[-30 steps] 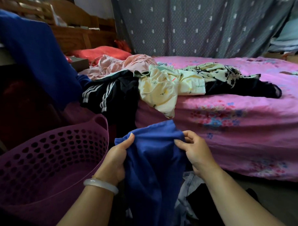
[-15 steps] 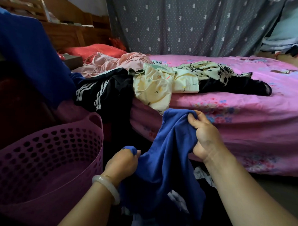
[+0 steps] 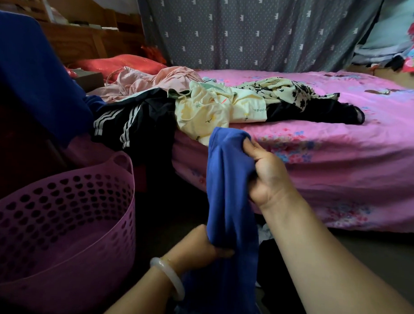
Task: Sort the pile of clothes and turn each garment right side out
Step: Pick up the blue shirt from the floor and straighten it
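Observation:
A blue garment [image 3: 226,192] hangs in front of me, stretched long and narrow. My right hand [image 3: 265,173] grips its top end, level with the bed's edge. My left hand [image 3: 199,247], with a pale bangle on the wrist, grips the same blue cloth lower down. On the bed lies the pile of clothes: black striped trousers [image 3: 129,126], a pale yellow top [image 3: 209,114], a pink garment [image 3: 152,81], a black-and-cream floral piece [image 3: 283,91] and another black item [image 3: 320,112].
A purple perforated laundry basket [image 3: 65,222] stands at my lower left. A pink floral bed sheet [image 3: 342,157] covers the bed. More blue cloth [image 3: 33,75] hangs at the left over dark furniture. Some clothes [image 3: 266,231] lie on the floor below my hands.
My right hand has lifted the blue garment's top toward the bed. My left hand has slid down along the cloth, drawing it long.

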A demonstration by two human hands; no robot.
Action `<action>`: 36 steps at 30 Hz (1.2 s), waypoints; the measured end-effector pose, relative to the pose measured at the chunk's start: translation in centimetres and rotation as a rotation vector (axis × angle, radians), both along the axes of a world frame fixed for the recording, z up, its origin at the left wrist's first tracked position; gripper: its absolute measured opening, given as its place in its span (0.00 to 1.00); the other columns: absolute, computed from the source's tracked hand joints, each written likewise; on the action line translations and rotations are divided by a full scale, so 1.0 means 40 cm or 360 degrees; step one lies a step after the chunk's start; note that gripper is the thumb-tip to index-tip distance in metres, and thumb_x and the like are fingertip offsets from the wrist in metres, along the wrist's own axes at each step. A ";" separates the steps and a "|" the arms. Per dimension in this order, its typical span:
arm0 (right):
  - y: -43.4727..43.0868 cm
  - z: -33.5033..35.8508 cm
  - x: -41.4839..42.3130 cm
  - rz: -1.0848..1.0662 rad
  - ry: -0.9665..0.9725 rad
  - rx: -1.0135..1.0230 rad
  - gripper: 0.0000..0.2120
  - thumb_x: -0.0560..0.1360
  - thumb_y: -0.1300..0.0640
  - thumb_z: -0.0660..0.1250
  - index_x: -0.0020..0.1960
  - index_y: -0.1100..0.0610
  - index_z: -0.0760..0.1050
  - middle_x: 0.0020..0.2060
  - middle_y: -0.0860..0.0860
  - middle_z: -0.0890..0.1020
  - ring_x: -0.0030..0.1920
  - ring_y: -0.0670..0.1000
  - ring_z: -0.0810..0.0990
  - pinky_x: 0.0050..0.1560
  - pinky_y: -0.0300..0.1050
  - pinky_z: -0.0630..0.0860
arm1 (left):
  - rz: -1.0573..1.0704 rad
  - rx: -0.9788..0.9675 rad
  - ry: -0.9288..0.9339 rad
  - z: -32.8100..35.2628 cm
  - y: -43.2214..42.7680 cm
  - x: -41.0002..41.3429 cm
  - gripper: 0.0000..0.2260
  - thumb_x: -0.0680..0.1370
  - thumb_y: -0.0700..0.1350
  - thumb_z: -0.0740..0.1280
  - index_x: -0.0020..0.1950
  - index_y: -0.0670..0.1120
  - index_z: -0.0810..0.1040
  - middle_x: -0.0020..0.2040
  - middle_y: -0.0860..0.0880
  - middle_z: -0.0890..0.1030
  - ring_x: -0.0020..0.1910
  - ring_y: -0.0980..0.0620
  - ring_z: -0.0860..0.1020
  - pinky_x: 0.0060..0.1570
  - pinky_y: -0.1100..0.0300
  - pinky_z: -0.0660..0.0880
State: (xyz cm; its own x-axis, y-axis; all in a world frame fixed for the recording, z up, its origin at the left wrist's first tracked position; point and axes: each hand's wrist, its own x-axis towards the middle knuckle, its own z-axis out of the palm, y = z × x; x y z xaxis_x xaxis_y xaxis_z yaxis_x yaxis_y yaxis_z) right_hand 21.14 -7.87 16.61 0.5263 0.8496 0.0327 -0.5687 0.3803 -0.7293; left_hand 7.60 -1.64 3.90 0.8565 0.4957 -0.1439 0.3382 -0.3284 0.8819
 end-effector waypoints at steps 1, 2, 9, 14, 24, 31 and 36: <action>-0.005 -0.012 0.012 0.0019 0.0064 -0.0016 0.13 0.80 0.53 0.58 0.59 0.57 0.75 0.46 0.56 0.83 0.42 0.53 0.83 0.43 0.44 0.81 | 0.0185 -0.0185 -0.0148 0.017 -0.009 0.006 0.18 0.66 0.45 0.77 0.54 0.45 0.81 0.48 0.49 0.85 0.44 0.56 0.83 0.48 0.59 0.80; -0.008 -0.037 0.026 0.0044 0.0100 -0.0081 0.14 0.79 0.50 0.59 0.58 0.57 0.75 0.46 0.54 0.83 0.42 0.51 0.83 0.42 0.43 0.80 | 0.0403 -0.0423 -0.0290 0.040 -0.010 0.011 0.12 0.70 0.41 0.75 0.53 0.41 0.82 0.41 0.48 0.85 0.37 0.55 0.83 0.40 0.61 0.81; -0.083 -0.283 0.079 0.0349 -0.0025 -0.0858 0.31 0.75 0.35 0.57 0.65 0.57 0.76 0.56 0.54 0.83 0.54 0.53 0.83 0.59 0.50 0.76 | 0.0905 -0.1328 -0.0752 0.177 0.056 -0.012 0.16 0.78 0.55 0.65 0.52 0.42 0.82 0.47 0.40 0.85 0.46 0.44 0.83 0.46 0.54 0.79; -0.112 -0.308 0.050 0.0917 0.0191 -0.0450 0.48 0.57 0.31 0.74 0.67 0.61 0.73 0.57 0.62 0.80 0.54 0.61 0.81 0.56 0.58 0.75 | 0.0945 -0.1739 -0.0991 0.179 0.086 -0.026 0.27 0.81 0.58 0.55 0.50 0.33 0.78 0.45 0.37 0.82 0.48 0.41 0.80 0.53 0.49 0.76; -0.037 -0.242 -0.022 0.0812 0.0117 -0.0635 0.23 0.63 0.56 0.77 0.54 0.65 0.81 0.50 0.61 0.84 0.48 0.57 0.84 0.53 0.49 0.80 | 0.0738 -0.1744 -0.1032 0.198 0.091 -0.048 0.25 0.71 0.37 0.65 0.67 0.30 0.69 0.51 0.38 0.79 0.48 0.44 0.79 0.61 0.55 0.72; -0.042 -0.194 0.018 0.0522 0.0131 -0.0468 0.31 0.56 0.53 0.83 0.56 0.63 0.82 0.54 0.61 0.83 0.50 0.57 0.84 0.49 0.51 0.82 | 0.0658 -0.1510 -0.0791 0.203 0.086 -0.065 0.10 0.75 0.30 0.59 0.47 0.33 0.80 0.41 0.40 0.85 0.39 0.47 0.85 0.47 0.56 0.79; -0.070 -0.138 0.057 0.0398 -0.0139 -0.0621 0.10 0.65 0.60 0.70 0.42 0.64 0.84 0.40 0.59 0.86 0.39 0.55 0.85 0.43 0.48 0.82 | 0.0553 -0.1315 -0.0908 0.209 0.117 -0.095 0.19 0.69 0.28 0.63 0.57 0.43 0.80 0.49 0.43 0.85 0.46 0.47 0.84 0.43 0.58 0.82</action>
